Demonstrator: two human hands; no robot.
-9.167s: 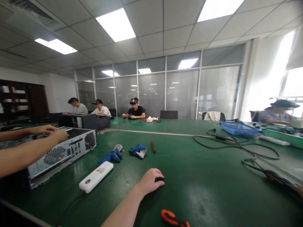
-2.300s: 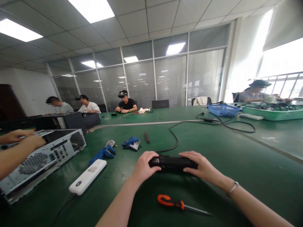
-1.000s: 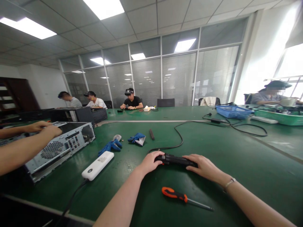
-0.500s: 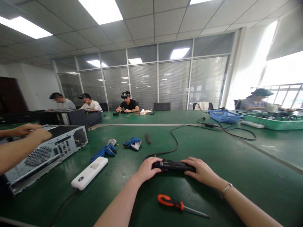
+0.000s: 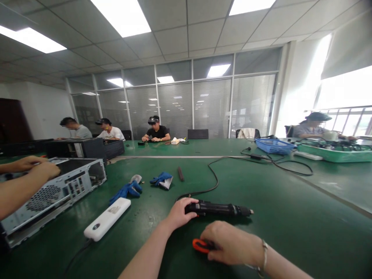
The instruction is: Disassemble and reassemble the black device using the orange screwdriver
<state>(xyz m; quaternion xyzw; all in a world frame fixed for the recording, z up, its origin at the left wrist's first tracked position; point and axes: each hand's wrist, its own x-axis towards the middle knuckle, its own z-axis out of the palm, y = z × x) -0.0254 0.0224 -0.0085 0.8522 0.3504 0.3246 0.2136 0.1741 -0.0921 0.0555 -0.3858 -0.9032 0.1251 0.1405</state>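
A black electric screwdriver (image 5: 222,209) lies on the green table with its bit end to the right and a cord from its left end. My left hand (image 5: 180,213) is wrapped round its rear end. Nearer to me, my right hand (image 5: 232,240) reaches over a screwdriver with an orange and black handle (image 5: 200,245), fingers closed on the handle. The orange butt end sticks out left of my fingers, while the shaft is hidden beneath the hand.
Blue gloves (image 5: 128,190) and a dark stick (image 5: 180,174) lie beyond my hands. A white power strip (image 5: 107,219) is at left, near an open computer case (image 5: 84,182) under a co-worker's hands (image 5: 43,168). A blue basket (image 5: 274,146) and green basket (image 5: 334,154) stand at right.
My right hand has let go of the electric screwdriver's front end and moved toward me, onto the orange-handled screwdriver. My left hand stays on the electric screwdriver.
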